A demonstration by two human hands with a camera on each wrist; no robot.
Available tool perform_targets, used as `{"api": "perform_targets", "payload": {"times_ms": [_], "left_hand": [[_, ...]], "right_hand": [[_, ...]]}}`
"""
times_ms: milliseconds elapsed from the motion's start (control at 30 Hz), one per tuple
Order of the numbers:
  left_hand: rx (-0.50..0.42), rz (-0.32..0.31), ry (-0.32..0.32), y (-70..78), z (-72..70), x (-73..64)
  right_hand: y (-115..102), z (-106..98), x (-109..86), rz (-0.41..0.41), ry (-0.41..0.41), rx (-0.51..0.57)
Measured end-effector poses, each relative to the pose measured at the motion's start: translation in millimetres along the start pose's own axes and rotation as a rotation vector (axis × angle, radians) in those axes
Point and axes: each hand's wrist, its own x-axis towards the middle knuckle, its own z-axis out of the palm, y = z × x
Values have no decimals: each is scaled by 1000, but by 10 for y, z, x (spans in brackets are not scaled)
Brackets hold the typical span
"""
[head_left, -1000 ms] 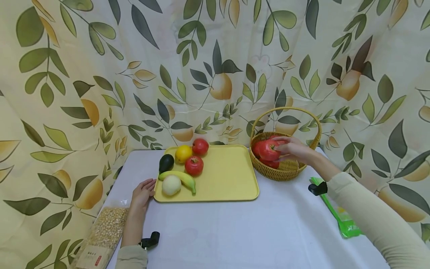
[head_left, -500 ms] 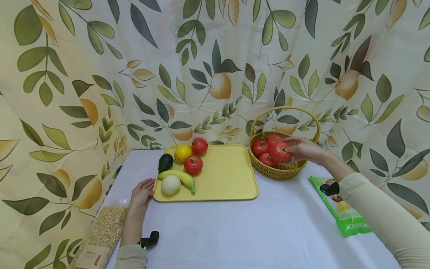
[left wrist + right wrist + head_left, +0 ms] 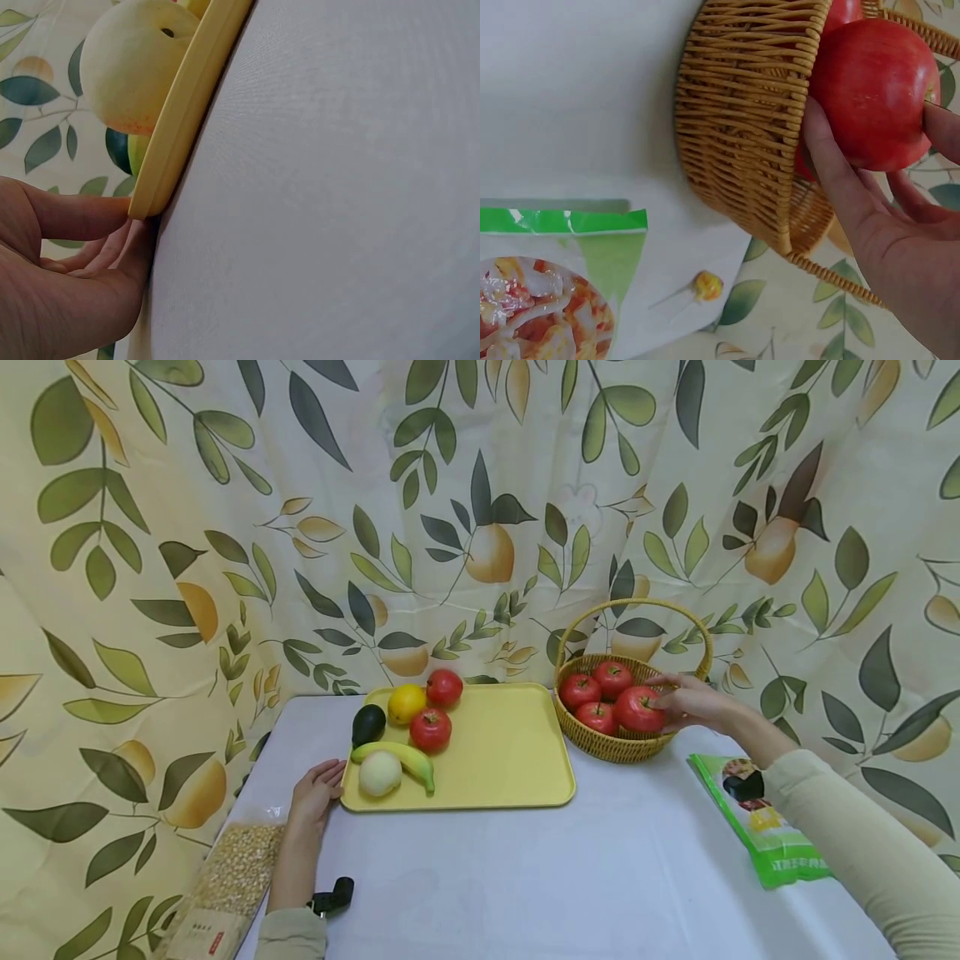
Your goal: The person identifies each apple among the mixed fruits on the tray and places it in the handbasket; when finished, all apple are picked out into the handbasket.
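In the head view, my right hand (image 3: 693,703) reaches into the wicker basket (image 3: 615,749) from the right. It holds a red apple (image 3: 874,94), thumb near the stem hollow and fingers under its side, at the basket rim. Several other red apples (image 3: 580,692) lie in the basket. My left hand (image 3: 315,789) is at the left edge of the yellow tray (image 3: 510,752). In the left wrist view, a thumb and finger meet the tray's rim from above and below. On the tray are two red apples (image 3: 431,730), a lemon (image 3: 407,703), an avocado (image 3: 369,726), a banana (image 3: 416,762) and a pale peach (image 3: 380,773).
A clear bag of corn kernels (image 3: 232,868) lies left of my left forearm. On the right, a green food packet (image 3: 787,852) lies partly beneath my right sleeve. The basket's tall handle (image 3: 633,603) arches over the fruit. A leaf-print curtain (image 3: 480,485) hangs behind the table.
My right hand has moved the apple right and down, from above the basket's other apples to its right-hand side. My left hand stays at the tray's edge.
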Motion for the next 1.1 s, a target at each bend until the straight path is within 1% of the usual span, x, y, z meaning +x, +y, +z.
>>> {"api": "perform_targets", "payload": {"times_ms": [267,500,600,867,967,1100], "left_hand": [[-11,-1,1,-7,-2,2],[-11,-11,4,-14,-5,-1],[-11,-14,6,-13,-3,0],[-12,-10,12,-3,-1,16],[-13,-15,9,2,7,11],[-17,-19,10,1,2,4]], "right_hand": [[-10,-2,26,15,-22,-52],[18,-41,45,6,-59,-154],[41,-48,56,16,-77,-156],[66,-53,95,20,-89,-138],[80,-39,100,18,-98,-152],[105,4,124,5,-90,-171]]}}
